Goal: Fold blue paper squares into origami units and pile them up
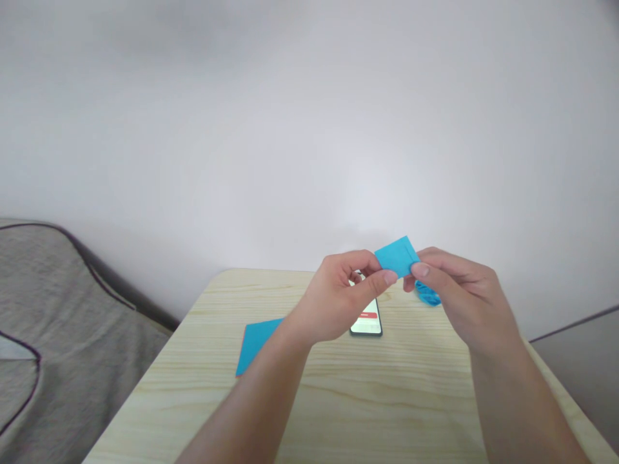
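A small folded piece of blue paper (395, 256) is held up above the far part of the table. My left hand (344, 293) pinches its left and lower edge, with the thumb in front and the fingers behind. My right hand (459, 293) grips the right corner between thumb and forefinger. A crease line shows near the paper's right side. Behind and below my left hand lies a phone (366, 325) with a lit screen, partly covered. Just left of my right hand rests a bundle of blue strands (427, 295), also partly hidden.
A larger blue sheet (256, 341) lies at the table's left, partly under my left forearm in view. The light wooden table (377, 399) meets a white wall (290, 142) at the back. Grey fabric (77, 348) with dark piping stands left of the table.
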A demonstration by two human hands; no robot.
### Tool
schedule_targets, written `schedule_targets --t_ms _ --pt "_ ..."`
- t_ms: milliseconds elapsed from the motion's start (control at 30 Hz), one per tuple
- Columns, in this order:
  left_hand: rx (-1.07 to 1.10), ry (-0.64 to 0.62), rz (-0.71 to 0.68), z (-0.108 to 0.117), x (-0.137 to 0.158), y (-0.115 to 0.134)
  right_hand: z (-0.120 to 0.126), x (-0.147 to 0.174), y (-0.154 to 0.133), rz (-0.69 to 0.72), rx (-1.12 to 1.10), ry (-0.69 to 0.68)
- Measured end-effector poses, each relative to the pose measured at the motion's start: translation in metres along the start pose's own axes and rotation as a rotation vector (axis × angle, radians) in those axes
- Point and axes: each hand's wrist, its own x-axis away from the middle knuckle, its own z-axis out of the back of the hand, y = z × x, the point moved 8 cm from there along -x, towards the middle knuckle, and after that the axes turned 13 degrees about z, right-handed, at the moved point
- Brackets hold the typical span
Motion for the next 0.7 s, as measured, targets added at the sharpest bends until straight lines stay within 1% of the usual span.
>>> schedule_targets --t_ms 167,267,433,500,600,700 --pt "-0.050 0.102 -0.047 0.005 0.000 -0.002 0.000 0.000 -0.004 -0.036 0.027 0.029" --pt "-0.064 0.148 -0.071 0.005 0.001 -0.001 -0.003 0.001 -0.003 -0.050 -0.018 0.062" --pt "-0.118 0.156 -0.105 -0.004 0.004 0.009 0.001 0.003 -0.006 -0.031 -0.090 0.201" --pt "-0.144 0.209 -0.113 -0.003 0.006 0.013 0.006 0.006 -0.009 -0.037 -0.067 0.242" --pt "-0.159 0.287 -0.132 0.001 0.013 0.019 0.012 0.015 -0.009 -0.070 0.026 0.250" --pt "-0.207 0.275 -0.161 -0.004 0.019 0.023 0.012 0.037 -0.001 -0.132 0.119 0.206"
